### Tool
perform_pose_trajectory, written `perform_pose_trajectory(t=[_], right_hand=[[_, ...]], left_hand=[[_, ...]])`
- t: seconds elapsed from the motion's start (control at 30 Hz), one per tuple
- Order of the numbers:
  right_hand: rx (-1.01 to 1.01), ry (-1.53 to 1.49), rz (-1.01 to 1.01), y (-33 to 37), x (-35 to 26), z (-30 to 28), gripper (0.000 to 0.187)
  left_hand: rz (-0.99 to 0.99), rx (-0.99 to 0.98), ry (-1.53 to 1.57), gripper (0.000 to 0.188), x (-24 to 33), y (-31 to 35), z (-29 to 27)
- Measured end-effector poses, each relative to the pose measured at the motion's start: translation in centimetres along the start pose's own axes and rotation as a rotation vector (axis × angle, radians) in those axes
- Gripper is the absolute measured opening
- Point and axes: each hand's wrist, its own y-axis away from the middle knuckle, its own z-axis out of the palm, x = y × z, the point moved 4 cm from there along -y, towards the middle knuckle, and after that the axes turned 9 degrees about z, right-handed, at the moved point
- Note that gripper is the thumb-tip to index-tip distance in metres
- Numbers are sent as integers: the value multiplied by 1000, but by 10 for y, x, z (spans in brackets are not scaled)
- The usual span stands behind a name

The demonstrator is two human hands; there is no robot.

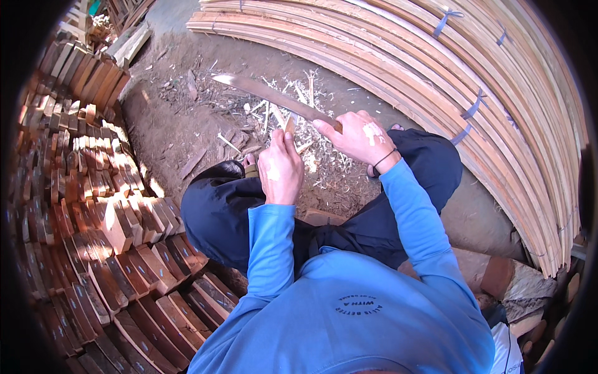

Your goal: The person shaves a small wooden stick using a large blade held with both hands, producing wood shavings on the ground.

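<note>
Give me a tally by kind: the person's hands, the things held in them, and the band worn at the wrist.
Hands (left hand, right hand): 2
Long blade, in the right: 1
Wood piece, in the left: 1
Dark wristband: 1
Total: 5

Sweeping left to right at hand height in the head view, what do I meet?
Stacked wooden blocks → left hand → right hand → right knee → tied wooden strips.
</note>
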Motion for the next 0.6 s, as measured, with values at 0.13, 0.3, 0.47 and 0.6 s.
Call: perform_pose_trajectory(t=[0.13, 0.3, 0.47, 0.6], right_hand=[[125, -72, 67, -28, 31, 1, 79], [62, -153, 111, 3, 28, -20, 81], [156, -186, -94, 50, 15, -29, 64], [125, -114, -108, 74, 9, -30, 67]], left_hand=[[46, 41, 64, 25, 7, -2, -12], [-59, 3, 237, 30, -12, -2, -5], [-166, -43, 354, 33, -11, -2, -1], [-136, -24, 308, 34, -7, -2, -2]])
